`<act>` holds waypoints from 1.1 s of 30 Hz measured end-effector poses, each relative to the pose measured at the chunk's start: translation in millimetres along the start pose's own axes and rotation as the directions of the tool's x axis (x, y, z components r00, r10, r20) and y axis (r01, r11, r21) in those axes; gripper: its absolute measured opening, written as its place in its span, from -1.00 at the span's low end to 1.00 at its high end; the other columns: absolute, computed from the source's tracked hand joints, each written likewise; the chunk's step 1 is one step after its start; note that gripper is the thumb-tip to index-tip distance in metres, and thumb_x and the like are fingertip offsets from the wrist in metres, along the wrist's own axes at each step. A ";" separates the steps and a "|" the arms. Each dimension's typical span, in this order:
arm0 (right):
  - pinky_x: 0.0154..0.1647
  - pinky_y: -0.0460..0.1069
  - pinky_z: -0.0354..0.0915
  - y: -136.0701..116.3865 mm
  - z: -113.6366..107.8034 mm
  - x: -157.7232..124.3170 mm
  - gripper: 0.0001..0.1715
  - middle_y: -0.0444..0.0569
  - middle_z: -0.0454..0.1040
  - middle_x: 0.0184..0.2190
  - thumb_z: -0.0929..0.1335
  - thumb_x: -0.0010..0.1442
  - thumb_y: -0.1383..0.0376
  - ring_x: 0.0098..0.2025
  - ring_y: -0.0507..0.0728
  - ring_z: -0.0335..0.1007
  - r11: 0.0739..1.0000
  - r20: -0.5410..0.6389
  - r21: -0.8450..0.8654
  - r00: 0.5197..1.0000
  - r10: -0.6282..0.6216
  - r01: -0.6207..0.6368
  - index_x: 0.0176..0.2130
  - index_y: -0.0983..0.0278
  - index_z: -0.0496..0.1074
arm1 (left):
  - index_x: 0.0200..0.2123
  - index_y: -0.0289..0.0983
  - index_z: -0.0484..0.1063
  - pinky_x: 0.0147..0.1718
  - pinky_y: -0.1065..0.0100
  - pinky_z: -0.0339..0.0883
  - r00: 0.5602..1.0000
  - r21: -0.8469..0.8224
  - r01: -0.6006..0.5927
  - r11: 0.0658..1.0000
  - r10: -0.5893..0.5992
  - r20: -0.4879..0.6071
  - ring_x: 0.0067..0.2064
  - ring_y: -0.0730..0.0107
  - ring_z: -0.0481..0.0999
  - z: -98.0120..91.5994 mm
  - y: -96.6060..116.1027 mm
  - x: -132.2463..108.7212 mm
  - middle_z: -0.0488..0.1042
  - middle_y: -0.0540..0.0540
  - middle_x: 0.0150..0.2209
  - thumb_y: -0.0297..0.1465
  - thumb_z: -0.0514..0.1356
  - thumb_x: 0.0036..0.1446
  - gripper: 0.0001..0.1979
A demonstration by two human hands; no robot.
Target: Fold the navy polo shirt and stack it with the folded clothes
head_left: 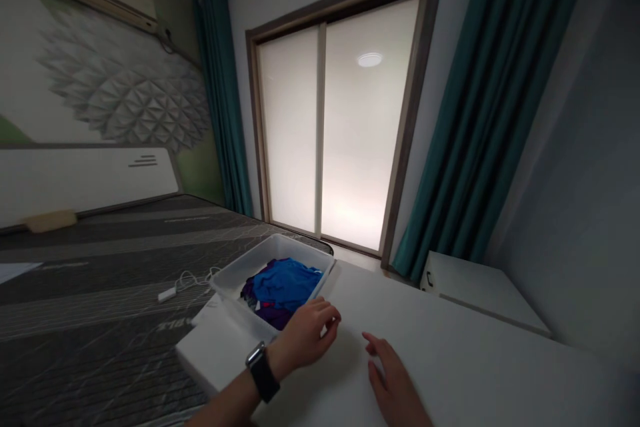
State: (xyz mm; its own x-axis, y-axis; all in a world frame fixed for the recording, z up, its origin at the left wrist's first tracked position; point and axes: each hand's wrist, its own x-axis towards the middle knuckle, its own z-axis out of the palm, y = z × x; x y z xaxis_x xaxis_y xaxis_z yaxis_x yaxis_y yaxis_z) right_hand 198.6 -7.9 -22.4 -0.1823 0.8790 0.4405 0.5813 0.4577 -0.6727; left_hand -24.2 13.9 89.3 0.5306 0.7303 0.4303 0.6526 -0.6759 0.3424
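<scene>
Here the white table (450, 347) carries a white plastic bin (235, 275) at its left end, beside the dark mattress (100, 280), and blue and purple clothes (285, 283) lie inside it. The left hand (305, 337), with a black watch (262, 371), rests half-curled at the bin's near rim, holding nothing. The right hand (395, 383) lies open and flat on the table nearby.

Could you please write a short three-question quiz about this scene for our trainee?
1. True or false: the left hand rests at the rim of the white bin.
2. What colour is the top cloth in the bin? A red, B blue, C yellow.
3. What is strapped to the left wrist?

Key: 1 true. 2 B. 3 a dark watch. The right hand lies open on the white table, holding nothing.
</scene>
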 end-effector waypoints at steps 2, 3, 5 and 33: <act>0.01 0.05 0.37 -9.5 14.2 8.5 -0.51 0.03 0.48 -0.16 0.18 0.21 0.33 -0.09 0.15 0.44 1.000 0.041 0.002 0.999 -0.028 0.027 0.12 0.21 0.34 | -0.29 -0.24 0.43 -0.26 0.35 0.24 0.997 0.074 0.070 0.995 -0.070 0.006 -0.26 0.31 0.42 -16.1 -21.6 -6.2 0.48 -0.07 -0.37 -0.49 0.05 0.20 -0.84; 0.02 0.05 0.36 -14.0 20.6 12.5 -0.50 0.03 0.48 -0.16 0.18 0.22 0.33 -0.08 0.15 0.44 0.999 0.056 0.000 0.998 -0.034 0.034 0.12 0.20 0.34 | -0.28 -0.23 0.43 -0.26 0.35 0.24 0.991 0.119 0.125 0.985 -0.129 0.024 -0.25 0.30 0.43 -23.0 -33.9 -8.1 0.48 -0.06 -0.37 -0.47 0.05 0.21 -0.84; 0.03 0.06 0.35 -21.9 31.5 19.6 -0.49 0.04 0.47 -0.15 0.16 0.23 0.34 -0.07 0.15 0.43 0.999 0.082 -0.007 0.996 -0.039 0.040 0.13 0.21 0.33 | -0.26 -0.22 0.44 -0.28 0.36 0.25 0.956 0.233 0.250 0.940 -0.277 0.091 -0.23 0.29 0.46 -33.9 -60.4 -9.8 0.50 -0.06 -0.35 -0.44 0.04 0.23 -0.83; 0.08 0.14 0.28 -67.4 35.1 55.9 -0.63 0.04 0.45 -0.11 0.17 0.27 0.32 0.00 0.19 0.36 0.982 0.001 0.103 0.987 -0.158 0.157 0.02 0.18 0.39 | -0.24 -0.18 0.34 -0.32 0.36 0.23 0.923 0.303 0.384 0.872 -0.365 -0.117 -0.27 0.31 0.47 -87.8 -83.8 20.2 0.49 -0.02 -0.27 -0.37 0.00 0.27 -0.86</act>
State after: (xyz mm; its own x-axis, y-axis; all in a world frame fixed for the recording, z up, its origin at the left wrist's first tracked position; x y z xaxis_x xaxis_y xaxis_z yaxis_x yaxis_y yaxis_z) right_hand 121.5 15.1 26.7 -0.2726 0.7956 0.5411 0.4605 0.6017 -0.6526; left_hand -115.6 76.5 142.6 0.1881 0.9097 0.3702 0.9367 -0.2795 0.2109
